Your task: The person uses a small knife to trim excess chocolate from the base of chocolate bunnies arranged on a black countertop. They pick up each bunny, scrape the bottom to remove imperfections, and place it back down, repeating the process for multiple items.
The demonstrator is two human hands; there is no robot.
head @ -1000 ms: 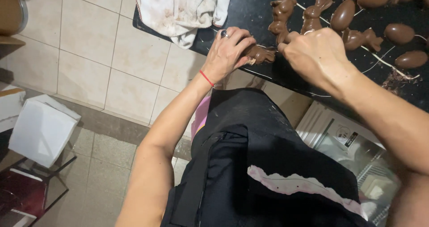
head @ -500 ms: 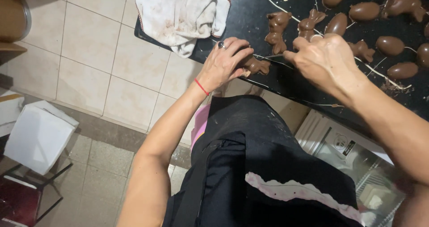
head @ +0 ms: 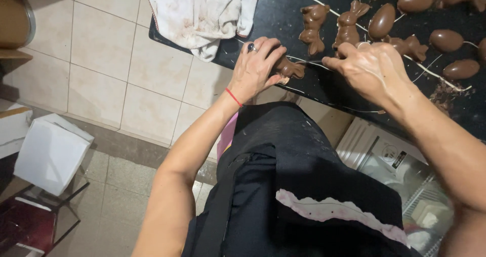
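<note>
At the far left, on the floor, there is a white box (head: pixel 50 153) standing on a dark metal frame. The floor and the wall behind are covered with pale tiles. Further right, a white cloth (head: pixel 200 11) with brown stains lies over the left edge of the black tabletop (head: pixel 283 6).

Next comes the left hand (head: pixel 255 67), with a ring on one finger and a thin red string around the wrist. Its fingers are curled closed around a chocolate bunny (head: pixel 289 68), which lies at the near edge of the tabletop, just beside the cloth; only the right part of the bunny is visible outside the fingers.

A little above stand two more chocolate bunnies (head: pixel 313 28), side by side, and near them a chocolate egg (head: pixel 382 20).

The right hand (head: pixel 372 69) is to the right of the held bunny, near it but not touching it. Its fingers are bent and point to the left, toward the bunny. I cannot tell if they pinch something, because the fingertips are seen from the back.

At the far right more chocolate eggs (head: pixel 446 40) lie on the tabletop, with thin white lines of drizzle and some chocolate crumbs between them. Below, the person wears a black apron (head: pixel 304 186) with a pale smear.
</note>
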